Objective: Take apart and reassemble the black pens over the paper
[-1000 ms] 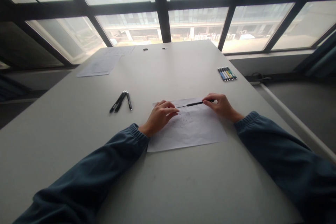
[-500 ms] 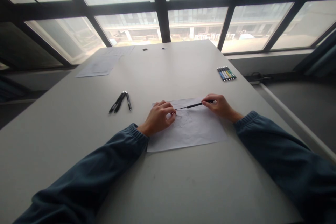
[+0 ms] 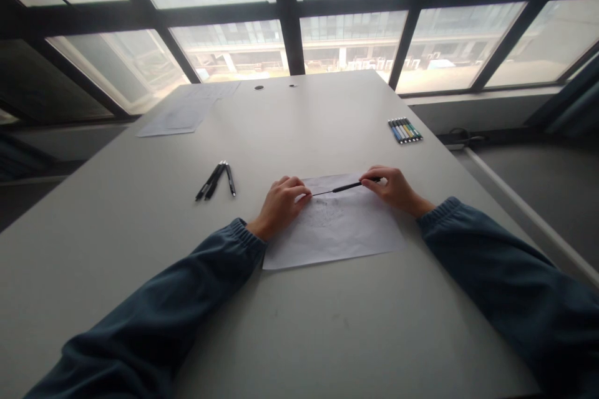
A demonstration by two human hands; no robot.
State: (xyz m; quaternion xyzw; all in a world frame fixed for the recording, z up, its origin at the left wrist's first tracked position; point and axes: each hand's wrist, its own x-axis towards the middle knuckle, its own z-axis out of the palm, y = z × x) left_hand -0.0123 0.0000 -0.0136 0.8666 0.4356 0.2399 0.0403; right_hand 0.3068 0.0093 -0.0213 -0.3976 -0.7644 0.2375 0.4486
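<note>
A white sheet of paper (image 3: 341, 234) with faint pencil marks lies on the grey table (image 3: 299, 324) in front of me. My right hand (image 3: 393, 188) is closed on the butt end of a thin black pencil (image 3: 344, 187) held level just above the sheet. My left hand (image 3: 281, 202) rests on the paper's left part, its fingers curled and pinched at the pencil's thin tip. Both arms wear dark blue sleeves.
Three black pens (image 3: 216, 179) lie left of the sheet. A row of several coloured markers (image 3: 405, 130) sits near the table's right edge. More papers (image 3: 180, 115) lie at the far left corner. Large windows stand behind the table.
My left hand's fingers shifted slightly along the pencil tip, curling in and then closing up toward it. The right hand and pencil have hardly moved.
</note>
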